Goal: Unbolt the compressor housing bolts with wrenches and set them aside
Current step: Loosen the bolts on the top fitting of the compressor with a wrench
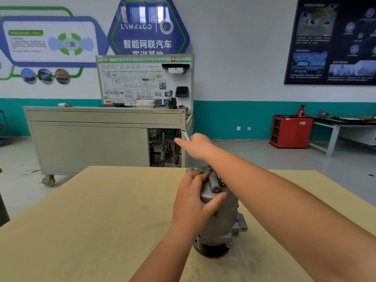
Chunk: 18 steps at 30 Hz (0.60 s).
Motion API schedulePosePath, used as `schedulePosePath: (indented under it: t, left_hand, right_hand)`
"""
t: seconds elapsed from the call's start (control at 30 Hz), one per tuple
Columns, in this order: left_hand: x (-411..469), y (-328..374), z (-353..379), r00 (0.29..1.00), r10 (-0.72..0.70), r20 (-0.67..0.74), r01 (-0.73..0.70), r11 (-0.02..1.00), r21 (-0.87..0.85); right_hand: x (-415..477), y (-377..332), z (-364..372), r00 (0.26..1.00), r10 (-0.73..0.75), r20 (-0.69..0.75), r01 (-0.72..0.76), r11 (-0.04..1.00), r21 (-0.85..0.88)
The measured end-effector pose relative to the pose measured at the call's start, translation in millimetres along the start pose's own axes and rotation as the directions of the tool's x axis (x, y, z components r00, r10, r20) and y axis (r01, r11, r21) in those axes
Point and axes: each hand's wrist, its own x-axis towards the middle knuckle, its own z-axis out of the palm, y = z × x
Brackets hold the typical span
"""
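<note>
1. The compressor (pixel 219 218) stands on its dark pulley end on the wooden table (pixel 91 210), right of the middle. Its long axis is roughly upright, and the ported head points up.
2. The left hand (pixel 193 198) grasps the compressor's upper end, fingers over the top and thumb on the near side.
3. The right hand (pixel 198 146), above the head, is clenched round a wrench (pixel 186 135). The wrench's free end sticks up and away.
</note>
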Motion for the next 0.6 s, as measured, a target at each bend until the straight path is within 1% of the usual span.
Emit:
schedulePosePath:
  t: [0.13, 0.17, 0.2, 0.27, 0.33, 0.4, 0.47, 0.53, 0.57, 0.6]
  left_hand:
    - [-1.9, -1.4, -0.6, 1.000, -0.015, -0.001, 0.015, 0.998, -0.062]
    - [-1.9, -1.6, -0.7, 1.000, -0.020, -0.002, 0.020, 0.997, -0.077]
    - [-2.0, -1.9, -0.5, 1.000, -0.024, -0.002, 0.024, 0.996, -0.087]
    - [-2.4, -2.5, -0.2, 1.000, -0.025, -0.004, 0.024, 0.995, -0.102]
    - [-2.9, -1.9, -0.3, 1.000, -0.023, -0.004, 0.022, 0.994, -0.109]
    - [-2.8, -1.3, -0.1, 1.000, -0.026, -0.006, 0.025, 0.993, -0.112]
    - [-2.9, -1.0, 0.2, 1.000, -0.028, -0.008, 0.027, 0.994, -0.109]
    - [-3.3, -0.8, 0.5, 1.000, -0.025, -0.007, 0.024, 0.994, -0.102]
    - [-3.3, -1.1, 0.3, 1.000, -0.024, -0.007, 0.023, 0.994, -0.103]
    - [-3.1, -1.9, 0.1, 1.000, -0.021, -0.008, 0.020, 0.994, -0.105]
  right_hand:
    - [0.3, 1.4, -3.4, 0.998, -0.057, -0.001, 0.057, 0.996, 0.067]
    - [0.6, 1.0, -3.3, 0.999, -0.048, 0.009, 0.046, 0.992, 0.121]
    - [1.0, 1.2, -3.4, 0.999, -0.021, 0.035, 0.013, 0.975, 0.224]
    - [0.3, 2.2, -5.9, 0.989, 0.039, 0.141, -0.102, 0.875, 0.472]
    - [-0.3, 4.8, -9.8, 0.970, 0.045, 0.239, -0.185, 0.773, 0.607]
    - [-0.3, 6.4, -11.4, 0.954, 0.028, 0.297, -0.224, 0.726, 0.650]
    - [0.4, 6.3, -11.7, 0.946, 0.024, 0.324, -0.245, 0.710, 0.660]
    - [2.1, 6.6, -12.6, 0.945, 0.028, 0.325, -0.247, 0.712, 0.658]
    - [2.9, 7.0, -13.8, 0.947, 0.041, 0.319, -0.255, 0.700, 0.667]
    - [4.3, 9.3, -15.9, 0.949, 0.067, 0.307, -0.272, 0.667, 0.694]
